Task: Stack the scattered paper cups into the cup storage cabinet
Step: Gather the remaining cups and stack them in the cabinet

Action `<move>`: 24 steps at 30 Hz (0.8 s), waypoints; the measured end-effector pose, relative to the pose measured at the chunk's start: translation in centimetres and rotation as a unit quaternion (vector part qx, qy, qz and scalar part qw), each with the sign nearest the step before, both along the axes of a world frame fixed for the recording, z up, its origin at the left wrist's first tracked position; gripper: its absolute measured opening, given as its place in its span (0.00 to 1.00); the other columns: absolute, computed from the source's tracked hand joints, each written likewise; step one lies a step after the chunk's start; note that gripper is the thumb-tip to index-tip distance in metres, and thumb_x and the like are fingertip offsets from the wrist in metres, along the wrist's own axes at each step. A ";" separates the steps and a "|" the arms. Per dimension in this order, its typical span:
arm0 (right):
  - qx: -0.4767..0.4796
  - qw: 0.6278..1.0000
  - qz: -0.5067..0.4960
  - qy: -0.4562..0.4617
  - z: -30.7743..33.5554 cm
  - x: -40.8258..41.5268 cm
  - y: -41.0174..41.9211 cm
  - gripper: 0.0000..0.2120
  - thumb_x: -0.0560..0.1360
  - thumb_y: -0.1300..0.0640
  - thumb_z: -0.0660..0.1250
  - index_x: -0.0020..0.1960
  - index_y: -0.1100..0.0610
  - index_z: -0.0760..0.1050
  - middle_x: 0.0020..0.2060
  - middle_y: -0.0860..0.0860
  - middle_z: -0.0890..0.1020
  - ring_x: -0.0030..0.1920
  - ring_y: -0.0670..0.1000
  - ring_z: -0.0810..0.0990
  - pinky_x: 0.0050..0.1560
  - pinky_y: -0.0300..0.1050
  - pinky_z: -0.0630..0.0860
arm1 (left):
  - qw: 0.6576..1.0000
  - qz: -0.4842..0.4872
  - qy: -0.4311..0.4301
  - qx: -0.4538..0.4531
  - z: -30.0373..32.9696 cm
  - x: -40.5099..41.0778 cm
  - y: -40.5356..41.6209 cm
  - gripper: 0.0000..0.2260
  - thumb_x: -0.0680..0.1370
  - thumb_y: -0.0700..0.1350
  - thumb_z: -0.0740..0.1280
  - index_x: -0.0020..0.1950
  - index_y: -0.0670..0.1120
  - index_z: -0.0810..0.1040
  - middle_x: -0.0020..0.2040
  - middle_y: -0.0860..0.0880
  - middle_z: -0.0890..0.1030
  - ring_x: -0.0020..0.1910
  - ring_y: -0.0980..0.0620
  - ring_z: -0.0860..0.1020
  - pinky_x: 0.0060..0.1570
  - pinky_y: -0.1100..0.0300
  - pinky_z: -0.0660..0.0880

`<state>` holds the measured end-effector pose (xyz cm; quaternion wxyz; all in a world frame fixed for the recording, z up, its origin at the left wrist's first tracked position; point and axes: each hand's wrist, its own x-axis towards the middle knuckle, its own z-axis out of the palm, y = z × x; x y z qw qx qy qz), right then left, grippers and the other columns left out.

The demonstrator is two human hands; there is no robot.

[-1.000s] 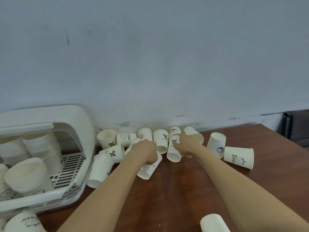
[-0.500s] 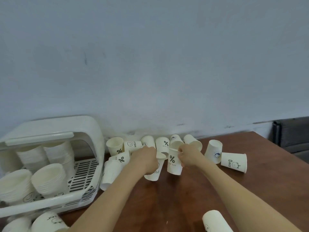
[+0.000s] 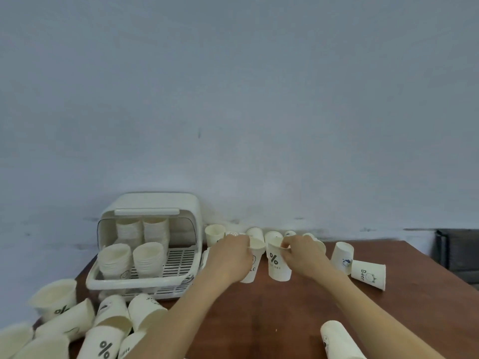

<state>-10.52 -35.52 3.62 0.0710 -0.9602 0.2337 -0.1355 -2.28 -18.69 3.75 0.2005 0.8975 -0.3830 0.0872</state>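
Holding one paper cup each, right of the cup storage cabinet (image 3: 145,218), the left hand (image 3: 230,257) clamped a "HELLO" cup (image 3: 255,257) and the right hand (image 3: 302,255) pinched a "%" cup (image 3: 277,264), mouths upward, seemingly for nesting.

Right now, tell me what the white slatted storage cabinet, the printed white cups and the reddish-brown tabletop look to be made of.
White slatted storage cabinet: likely moulded plastic, smooth and matte, with rounded corners and a slotted floor.
Printed white cups, like the percent-sign cup in the right hand: paper, matte, with thin rolled rims.
Reddish-brown tabletop: wood or wood-look laminate with a faint sheen; which, I cannot tell.
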 end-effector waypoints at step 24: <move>0.045 0.958 0.232 -0.161 0.4 9.5 19.9 0.11 0.78 0.54 0.61 0.51 0.52 0.81 0.43 0.49 0.84 0.46 0.53 0.79 0.44 0.47 0.74 | 0.964 0.224 -0.058 -0.133 0.7 7.9 24.3 0.10 0.79 0.49 0.61 0.49 0.50 0.82 0.42 0.50 0.82 0.43 0.47 0.78 0.42 0.53 0.76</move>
